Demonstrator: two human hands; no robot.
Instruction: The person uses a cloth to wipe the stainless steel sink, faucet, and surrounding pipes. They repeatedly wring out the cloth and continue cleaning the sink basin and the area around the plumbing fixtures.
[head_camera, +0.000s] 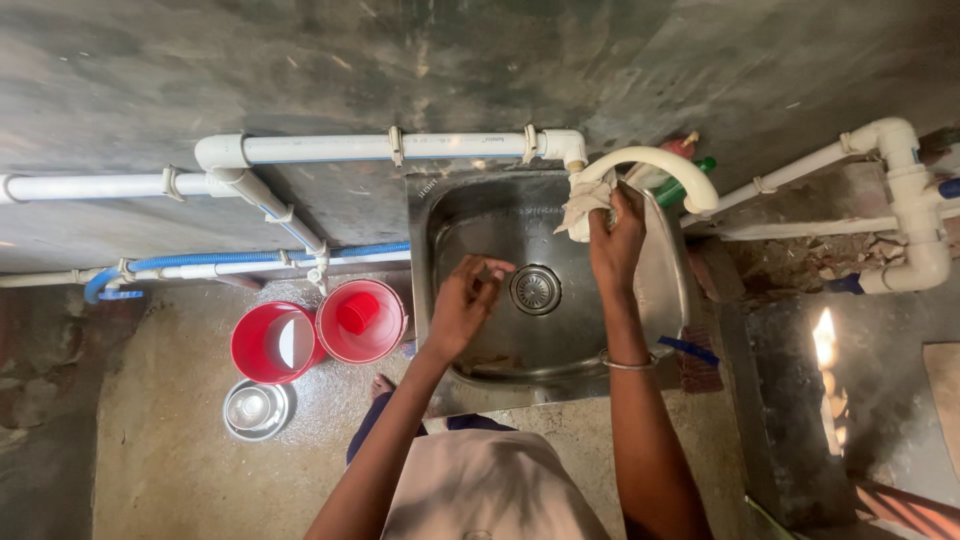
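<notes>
I look straight down at a steel sink (660, 290) with a round drain (535, 289). My right hand (615, 243) is raised at the white curved tap (665, 163) and grips a pale rag (585, 200) wrapped around the tap's spout end. A metal bangle sits on that wrist. My left hand (463, 303) hovers over the sink basin left of the drain, fingers bent and pinched together, holding nothing that I can see.
White pipes (400, 148) run along the dark wall, with a blue hose (250, 258) below. Two red buckets (320, 330) and a steel bowl (255, 408) stand on the wet floor at left. More white piping (915, 200) is at right.
</notes>
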